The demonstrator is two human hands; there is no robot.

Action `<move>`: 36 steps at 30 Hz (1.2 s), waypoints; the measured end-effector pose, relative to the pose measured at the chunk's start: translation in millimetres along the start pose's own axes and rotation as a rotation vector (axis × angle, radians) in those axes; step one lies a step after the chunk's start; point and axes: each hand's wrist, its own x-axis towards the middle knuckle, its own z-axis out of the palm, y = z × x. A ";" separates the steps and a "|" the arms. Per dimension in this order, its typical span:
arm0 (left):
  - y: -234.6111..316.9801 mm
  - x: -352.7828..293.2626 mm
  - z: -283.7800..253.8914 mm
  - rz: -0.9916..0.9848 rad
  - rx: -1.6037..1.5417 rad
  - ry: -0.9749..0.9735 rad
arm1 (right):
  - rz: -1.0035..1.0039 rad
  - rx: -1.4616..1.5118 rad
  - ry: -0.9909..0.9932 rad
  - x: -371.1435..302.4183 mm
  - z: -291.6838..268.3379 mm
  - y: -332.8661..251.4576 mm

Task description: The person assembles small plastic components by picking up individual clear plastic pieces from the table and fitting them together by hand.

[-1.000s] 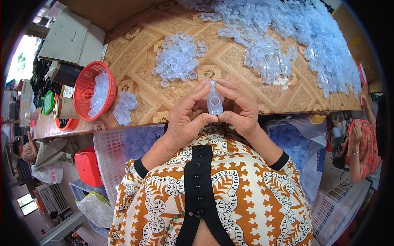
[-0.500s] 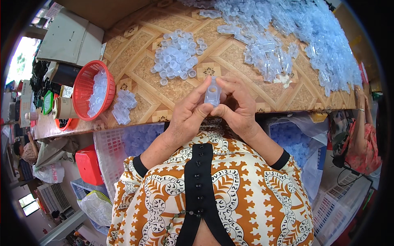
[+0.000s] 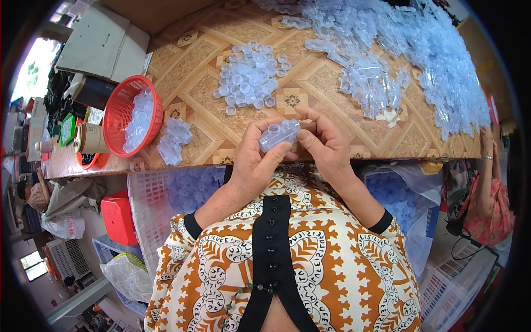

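Observation:
Between my hands, above the table's near edge, is a clear plastic tube-shaped part (image 3: 280,136) with a short round neck on its side. My left hand (image 3: 258,150) is closed round its left end, thumb along the near side. At the right end, my right hand (image 3: 322,139) pinches the part between thumb and fingers. Just beyond lies a loose pile of small clear round caps (image 3: 249,76). Several more clear tube parts (image 3: 175,141) lie to the left, beside a red plastic basket (image 3: 156,114) that holds clear pieces.
A large heap of clear plastic parts (image 3: 442,72) covers the table's far right. Cardboard boxes (image 3: 94,47) stand at the back left. Below the edge are a white crate (image 3: 148,205), a red bin (image 3: 118,218) and a plastic-lined container (image 3: 395,193). Another person's arm (image 3: 485,166) reaches in at far right.
The tube part has turned from upright to lying nearly sideways between my hands. My right hand has shifted to its right end. The whole view has moved slightly.

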 end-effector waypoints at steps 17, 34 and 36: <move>-0.7 -14.4 -28.8 -0.006 0.041 0.160 | -0.452 -1.063 -0.021 65.6 24.1 9.5; -3.9 4.1 -33.4 0.028 0.332 -0.191 | -0.326 -0.524 -0.334 28.9 6.1 -29.9; 10.5 3.9 -28.1 -0.084 0.234 -0.180 | -0.335 -0.461 -0.275 26.2 3.2 -27.4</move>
